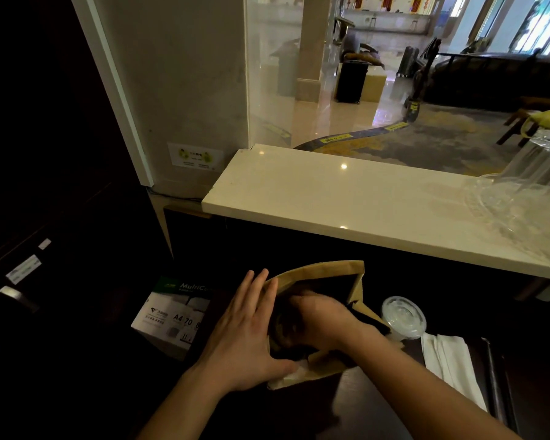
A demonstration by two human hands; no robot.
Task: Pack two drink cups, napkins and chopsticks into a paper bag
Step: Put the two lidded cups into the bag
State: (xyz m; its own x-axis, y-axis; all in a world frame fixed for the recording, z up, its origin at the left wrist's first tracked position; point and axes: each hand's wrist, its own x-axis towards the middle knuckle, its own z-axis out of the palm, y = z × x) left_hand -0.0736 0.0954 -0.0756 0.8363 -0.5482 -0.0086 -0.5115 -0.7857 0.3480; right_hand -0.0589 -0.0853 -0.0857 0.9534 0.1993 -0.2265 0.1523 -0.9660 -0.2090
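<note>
A brown paper bag (323, 273) stands open on the dark lower counter. My left hand (248, 331) lies flat against the bag's left wall, fingers spread. My right hand (321, 319) reaches down into the bag's mouth and is curled around a dark round thing that looks like a drink cup; the bag hides most of it. Just right of the bag stands a clear lidded drink cup (403, 317). White napkins (451, 366) lie to the right of that cup. A long dark strip (494, 373) beside the napkins may be the chopsticks.
A pale stone counter top (346, 198) runs above and behind the bag. Stacked clear plastic cups and lids (527, 185) sit at its right end. A box of A4 paper (172, 315) stands to the left of the bag. A white pillar rises at back left.
</note>
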